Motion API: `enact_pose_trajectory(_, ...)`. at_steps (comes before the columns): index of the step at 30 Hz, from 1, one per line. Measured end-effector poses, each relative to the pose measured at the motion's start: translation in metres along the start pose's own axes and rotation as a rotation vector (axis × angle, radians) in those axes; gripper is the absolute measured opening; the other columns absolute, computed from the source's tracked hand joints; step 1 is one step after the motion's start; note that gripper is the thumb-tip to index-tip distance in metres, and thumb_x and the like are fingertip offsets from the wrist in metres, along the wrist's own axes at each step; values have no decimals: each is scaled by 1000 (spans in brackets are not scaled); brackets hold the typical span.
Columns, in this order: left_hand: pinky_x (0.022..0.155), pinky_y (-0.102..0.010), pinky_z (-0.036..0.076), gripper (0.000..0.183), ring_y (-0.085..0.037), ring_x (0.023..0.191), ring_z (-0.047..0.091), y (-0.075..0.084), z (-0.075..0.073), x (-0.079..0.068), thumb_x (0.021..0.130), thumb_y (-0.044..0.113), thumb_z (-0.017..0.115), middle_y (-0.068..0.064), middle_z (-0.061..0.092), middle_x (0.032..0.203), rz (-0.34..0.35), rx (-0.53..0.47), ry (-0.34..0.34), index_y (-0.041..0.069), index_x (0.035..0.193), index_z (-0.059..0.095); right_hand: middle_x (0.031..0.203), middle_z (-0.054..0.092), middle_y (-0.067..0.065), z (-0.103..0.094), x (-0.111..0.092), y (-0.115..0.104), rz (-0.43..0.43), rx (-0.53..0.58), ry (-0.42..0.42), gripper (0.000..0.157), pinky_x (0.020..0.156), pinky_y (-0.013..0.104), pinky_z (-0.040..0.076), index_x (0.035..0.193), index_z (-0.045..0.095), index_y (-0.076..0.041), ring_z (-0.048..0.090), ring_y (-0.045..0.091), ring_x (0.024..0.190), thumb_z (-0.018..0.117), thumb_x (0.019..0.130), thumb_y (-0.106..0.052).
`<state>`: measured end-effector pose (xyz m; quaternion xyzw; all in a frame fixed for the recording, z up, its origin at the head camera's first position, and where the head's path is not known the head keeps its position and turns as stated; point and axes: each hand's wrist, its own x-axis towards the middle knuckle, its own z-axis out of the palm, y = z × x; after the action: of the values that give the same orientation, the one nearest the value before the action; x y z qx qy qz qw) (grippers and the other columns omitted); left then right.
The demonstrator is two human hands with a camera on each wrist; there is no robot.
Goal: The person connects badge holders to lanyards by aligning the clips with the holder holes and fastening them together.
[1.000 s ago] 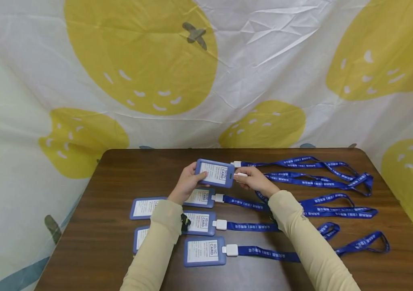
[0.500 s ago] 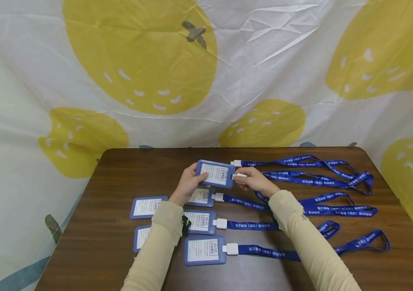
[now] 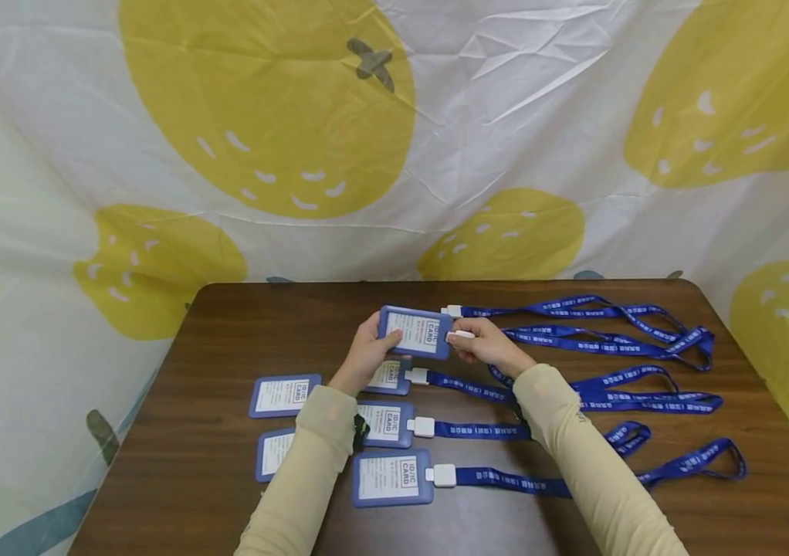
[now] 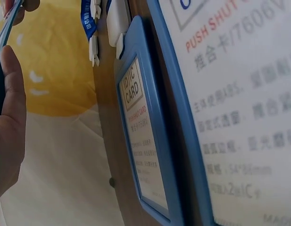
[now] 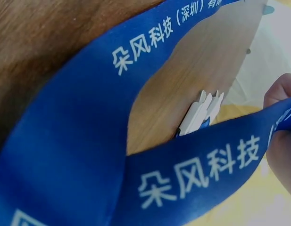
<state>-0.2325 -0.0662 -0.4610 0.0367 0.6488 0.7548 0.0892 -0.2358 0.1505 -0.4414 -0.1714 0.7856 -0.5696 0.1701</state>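
Observation:
In the head view my left hand holds a blue ID card holder above the table, thumb on its front. My right hand pinches the white clip of a lanyard against the holder's right end, and the fingers cover the slot there. The right wrist view has the blue lanyard strap with white lettering running from this hand and looping close to the camera. Seen from the left wrist, the holder shows almost edge-on beside my thumb.
Below the hands, several card holders clipped to lanyards lie in rows on the brown table. Two holders without visible lanyards, one a loose card holder, lie at the left. Other lanyards stretch along the back right. A fruit-print curtain hangs behind.
My left hand has moved the card holder slightly right, toward the clip. Its slot end now sits behind the right fingertips, while the right hand has stayed nearly still.

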Motion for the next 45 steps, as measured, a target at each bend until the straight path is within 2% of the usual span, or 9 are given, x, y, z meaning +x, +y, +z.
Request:
enact_pose_trajectory(4,71,-53,49,26,-19,69,62,0,1,-1,92,-7,42,-18,57,94,1,-5,-4,-7,117,43,58,45,10,3,-6,-14,-7,-9,-3,22,48,29,34,71,46,6,39,16,51,49,91,-2)
enact_pose_trajectory(8,67,-46,52,26,-19,68,62,1,3,-2,92,-7,42,-18,56,94,-13,-5,0,-6,118,42,57,46,5,3,0,-1,-22,-18,5,23,47,28,35,69,46,1,40,13,50,50,91,-4)
enact_pose_trajectory(12,64,-42,54,27,-19,68,62,2,6,-3,92,-6,41,-19,55,96,-23,25,2,-6,119,41,57,47,5,5,-1,-3,7,-17,18,23,48,26,35,68,46,3,41,13,50,50,91,-3)
enact_pose_trajectory(19,66,-46,52,29,-19,65,61,0,5,-2,92,-5,42,-17,54,94,-47,41,22,-5,121,39,56,47,4,5,5,13,12,-12,20,24,48,27,35,69,47,3,41,13,50,52,91,-5)
enact_pose_trajectory(24,64,-52,51,47,-21,64,58,1,2,-1,87,-10,45,-19,46,106,-6,36,34,4,131,36,53,45,1,5,6,15,-14,-61,10,25,46,26,34,69,48,1,40,13,47,54,91,-10)
enact_pose_trajectory(30,57,-50,52,52,-23,62,58,3,-3,0,81,-16,46,-21,45,102,5,1,61,7,128,40,67,54,-1,4,8,17,-61,-254,61,19,53,25,36,86,64,-3,45,12,60,62,86,-22)
enact_pose_trajectory(34,61,-54,50,53,-25,62,59,2,-8,3,79,-17,46,-20,46,100,-28,-5,93,6,126,41,90,63,6,-2,5,18,-23,-371,96,31,61,28,43,97,66,-4,52,16,72,69,80,-30)
enact_pose_trajectory(39,59,-47,53,52,-28,69,58,4,-17,7,81,-14,46,-20,41,114,-86,4,147,8,128,41,103,62,15,-17,-4,22,52,-448,85,41,73,38,47,104,63,0,56,25,87,73,76,-28)
enact_pose_trajectory(45,55,-37,54,54,-32,77,56,7,-30,12,84,-11,46,-17,32,131,-129,30,188,9,133,37,102,62,16,-36,-14,30,50,-499,64,29,78,44,45,98,64,-1,54,30,92,72,77,-19)
